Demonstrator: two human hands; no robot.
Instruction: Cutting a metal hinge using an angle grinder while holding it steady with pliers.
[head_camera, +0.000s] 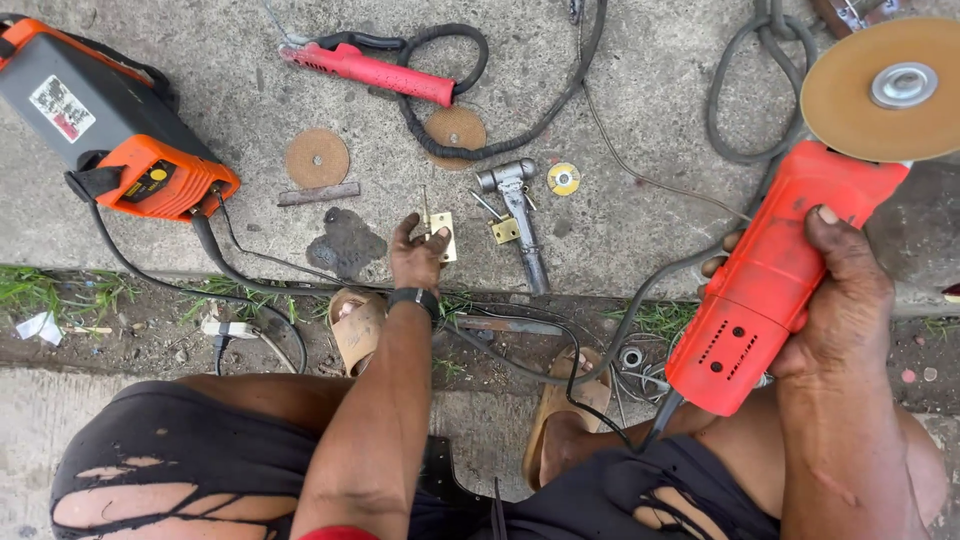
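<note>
Left hand reaches down to the concrete slab, fingers curled around a small brass hinge plate lying near the slab's front edge, just left of a hammer. Right hand is wrapped tight around the red angle grinder, its worn disc raised toward the slab's far right corner. An orange welding machine sits at the far left corner.

The angle grinder at right is bright orange-red with a tan disc and silver hub. The welding machine at upper left is orange and dark grey. Upper centre lies a red electrode holder (its cable black). The small hinge under the fingers is brassy yellow; the shorts are black, torn.
</note>
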